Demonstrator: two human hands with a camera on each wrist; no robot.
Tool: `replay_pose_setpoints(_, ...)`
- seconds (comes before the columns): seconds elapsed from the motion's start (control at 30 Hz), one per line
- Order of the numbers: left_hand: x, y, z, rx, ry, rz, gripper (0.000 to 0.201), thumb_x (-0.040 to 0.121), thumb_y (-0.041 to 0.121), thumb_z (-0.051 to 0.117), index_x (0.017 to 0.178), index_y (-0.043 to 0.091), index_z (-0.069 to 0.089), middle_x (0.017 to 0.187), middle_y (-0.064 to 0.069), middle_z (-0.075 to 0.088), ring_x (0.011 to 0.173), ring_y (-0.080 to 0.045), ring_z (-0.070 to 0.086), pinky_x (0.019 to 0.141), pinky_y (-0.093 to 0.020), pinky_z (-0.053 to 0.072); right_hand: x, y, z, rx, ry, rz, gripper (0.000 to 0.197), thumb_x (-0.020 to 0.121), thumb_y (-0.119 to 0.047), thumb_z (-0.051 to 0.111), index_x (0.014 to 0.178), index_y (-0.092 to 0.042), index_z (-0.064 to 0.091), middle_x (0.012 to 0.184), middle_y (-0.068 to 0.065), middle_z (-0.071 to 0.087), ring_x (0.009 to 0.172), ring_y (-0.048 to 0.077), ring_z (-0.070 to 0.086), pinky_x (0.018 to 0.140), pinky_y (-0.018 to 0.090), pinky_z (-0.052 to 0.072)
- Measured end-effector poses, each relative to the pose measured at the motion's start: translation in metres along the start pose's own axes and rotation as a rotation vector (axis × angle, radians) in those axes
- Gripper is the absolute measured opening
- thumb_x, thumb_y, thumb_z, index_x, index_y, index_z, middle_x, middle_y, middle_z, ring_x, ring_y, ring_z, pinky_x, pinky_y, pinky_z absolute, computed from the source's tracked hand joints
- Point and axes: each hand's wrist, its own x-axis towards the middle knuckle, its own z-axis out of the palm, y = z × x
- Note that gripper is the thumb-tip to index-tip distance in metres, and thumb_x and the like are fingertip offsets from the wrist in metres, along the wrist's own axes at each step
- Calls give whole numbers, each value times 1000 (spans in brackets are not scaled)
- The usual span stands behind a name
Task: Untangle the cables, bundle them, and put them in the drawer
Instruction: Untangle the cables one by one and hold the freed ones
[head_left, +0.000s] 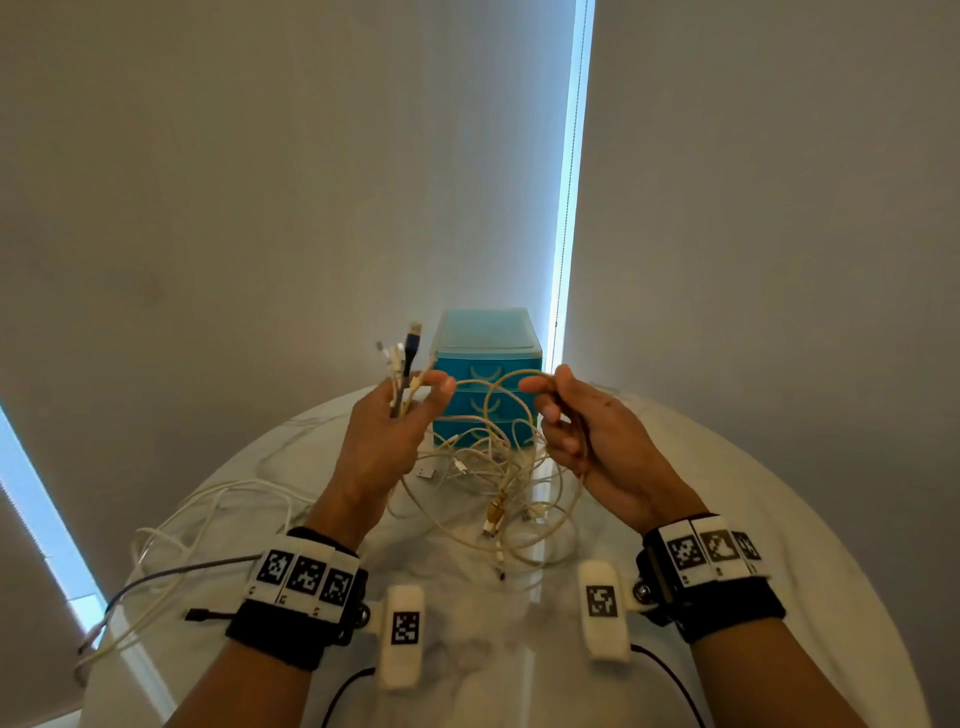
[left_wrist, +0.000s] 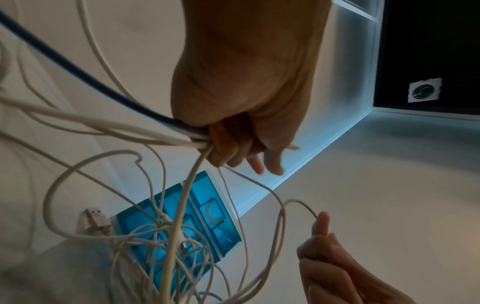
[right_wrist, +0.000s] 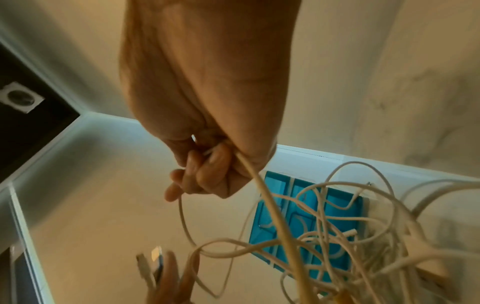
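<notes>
Hidden: the drawers are partly screened by the hands and the cable loops; in both wrist views only strips of their blue fronts show through the cords.
Cut off: cords at the lower left of the head view run off the table edge; where they end I cannot tell.
Hard to make out: which cord belongs to which plug inside the tangle — the strands cross too often to follow.
Left hand: raised at frame centre, fingers curled round a bunch of cable ends, plugs pointing up; one dark blue braided plug among pale ones.
Right hand: fingers and thumb pinch one cream cable, which arcs between the two hands in front of the drawers.
Tangle: thin, round cream cords in loose loops, hanging from both hands down to the table, just before the drawers.
Drawers: small translucent blue plastic unit with a frosted top and curved handles, all shut, at the table's far edge.
Table: round, white, faintly marbled.
Wrists: black bands with white blocks of black square codes.
</notes>
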Motion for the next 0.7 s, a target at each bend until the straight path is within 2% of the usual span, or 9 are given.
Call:
replay_pose_setpoints(0.07,-7,11,4,63,-122,11,25,96,48,75,111,28,79,53,20,59,45,4,51,48,-10,37,1,0,5,17,1,-51,44,114,-42,44,120,-12,76,83,-2,51,57,8,32,49,22,24)
replay_pose_setpoints(0.17,-13,10,11,177,-277,-81,27,94,51,77,104,26,80,52,21,60,42,5,50,45,-11,36,-2,0,10,8,-19,-92,43,114,-38,42,121,-11,75,86,-2,53,60,9,33,56,29,19)
replay_pose_setpoints(0.23,-13,7,13,214,-303,-124,23,92,50,80,98,28,81,51,22,59,41,5,51,46,-13,36,-3,-3,12,4,-37,-124,42,115,-35,41,123,-9,73,89,-1,55,62,10,34,57,30,20)
replay_pose_setpoints(0.3,-11,3,10,232,-274,-141,28,89,55,80,95,28,84,52,18,56,41,1,45,46,-18,33,-5,-10,11,78,-38,-170,38,114,-32,42,120,-9,72,88,-2,54,61,9,35,55,27,23)
replay_pose_setpoints(0.4,-8,-2,8,137,-250,-155,40,87,60,81,103,24,85,58,7,43,50,-9,33,47,-24,27,-10,-24,4,278,-16,-232,34,111,-30,45,112,-12,75,85,-4,52,61,8,33,49,22,28)
replay_pose_setpoints(0.47,-11,2,11,110,-300,-147,37,88,60,80,111,31,83,56,14,51,52,-7,35,50,-24,30,-12,-26,4,292,-15,-232,35,111,-29,44,109,-12,75,84,-3,52,61,9,33,49,22,30)
replay_pose_setpoints(0.53,-15,6,16,137,-373,-124,28,92,52,79,114,36,81,58,19,62,48,-1,41,50,-21,32,-10,-20,11,251,-31,-204,36,113,-27,41,111,-10,73,83,-3,51,61,9,33,49,23,27)
replay_pose_setpoints(0.6,-17,7,23,183,-390,-131,17,94,44,79,101,28,79,54,19,62,44,1,46,47,-16,34,-7,-11,20,208,-48,-172,35,114,-25,40,116,-7,70,83,-2,51,61,10,32,51,26,24)
replay_pose_setpoints(0.7,-18,-1,27,173,-390,-173,36,85,62,79,82,27,70,54,10,50,50,-8,36,48,-24,30,-7,-7,26,162,-74,-164,36,114,-25,39,119,-6,69,84,-1,50,60,10,31,54,29,21)
